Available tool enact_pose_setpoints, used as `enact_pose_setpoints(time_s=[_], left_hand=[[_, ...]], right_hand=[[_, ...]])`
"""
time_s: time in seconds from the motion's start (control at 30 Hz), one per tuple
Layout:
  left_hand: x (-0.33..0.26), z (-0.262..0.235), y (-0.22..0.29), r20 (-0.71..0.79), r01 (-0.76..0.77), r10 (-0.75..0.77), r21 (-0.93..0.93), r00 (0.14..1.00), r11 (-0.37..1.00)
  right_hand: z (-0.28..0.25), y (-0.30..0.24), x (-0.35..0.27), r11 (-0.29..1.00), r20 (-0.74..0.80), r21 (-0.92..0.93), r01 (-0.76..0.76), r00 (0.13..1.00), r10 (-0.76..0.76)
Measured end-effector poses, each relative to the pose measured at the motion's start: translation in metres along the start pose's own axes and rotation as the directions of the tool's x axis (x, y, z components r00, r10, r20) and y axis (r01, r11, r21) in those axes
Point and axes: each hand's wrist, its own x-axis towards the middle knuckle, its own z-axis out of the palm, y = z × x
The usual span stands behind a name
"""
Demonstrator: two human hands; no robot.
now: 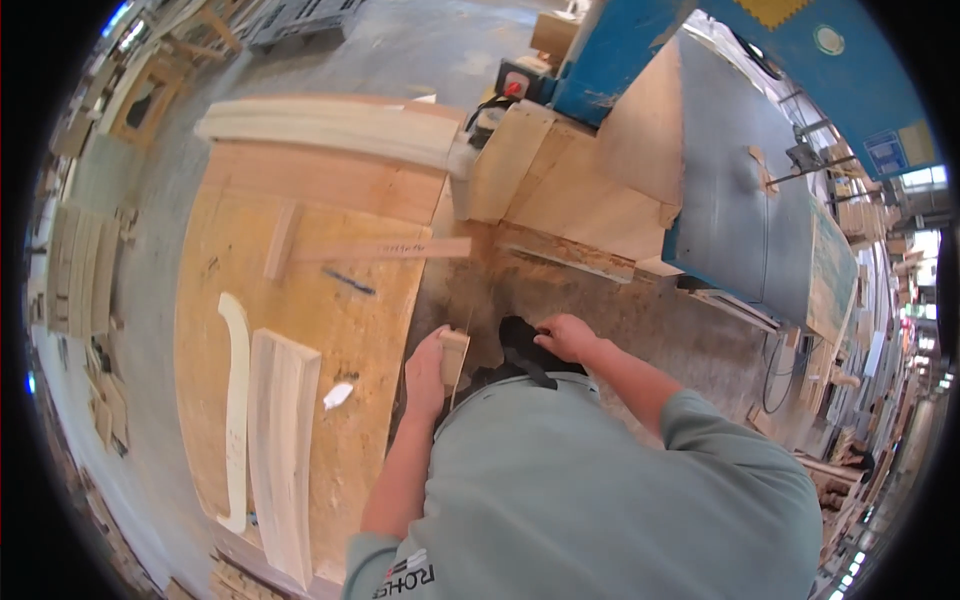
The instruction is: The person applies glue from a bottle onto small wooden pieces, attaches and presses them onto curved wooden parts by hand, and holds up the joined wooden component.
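My left hand (425, 372) is closed around a small pale wooden block (455, 358), held upright beside the bench's near right edge. My right hand (567, 338) is in front of my dark trouser leg (528, 345) with its fingers curled in. Whatever those fingers may hold is hidden. Left of my left hand stands a plywood-topped bench (365, 440). On it lie a thick laminated plank (285, 450), a thin curved wooden piece (236, 400), a white scrap (338, 395) and a blue pen-like stick (349, 281).
Two wooden strips (375, 249) (282, 238) meet on the bench, with stacked long boards (330, 125) at its far end. Ahead right stands a blue machine (620, 55) with a dark table (745, 200), wooden panels (580, 190) and a red switch (514, 89). Stacked timber (80, 265) stands left.
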Motion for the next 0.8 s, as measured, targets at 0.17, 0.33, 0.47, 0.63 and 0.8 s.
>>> enact_pose_setpoints(time_s=[0.17,0.33,0.47,0.63,0.8], left_hand=[[-0.003,-0.002,-0.004,-0.015,-0.003,0.001,-0.129,1.0,0.992],[-0.01,0.001,-0.016,-0.005,0.035,-0.039,-0.307,0.999,0.951],[-0.01,0.004,-0.038,-0.088,-0.036,0.019,-0.197,0.996,0.98],[-0.012,0.011,-0.031,-0.141,-0.006,-0.048,-0.356,0.989,0.935],[-0.024,0.009,-0.017,-0.26,0.045,-0.136,-0.33,0.956,0.943]], right_hand=[[0.007,0.0,-0.011,0.999,-0.053,-0.015,0.042,0.998,-0.043],[0.004,0.003,-0.025,0.999,-0.016,-0.035,0.01,1.0,-0.01],[-0.002,0.016,-0.027,0.999,-0.056,-0.049,0.005,0.998,-0.008],[0.0,0.065,-0.013,0.999,-0.114,-0.036,-0.01,0.993,0.006],[-0.001,0.129,0.024,0.969,0.005,-0.233,-0.088,0.996,0.091]])
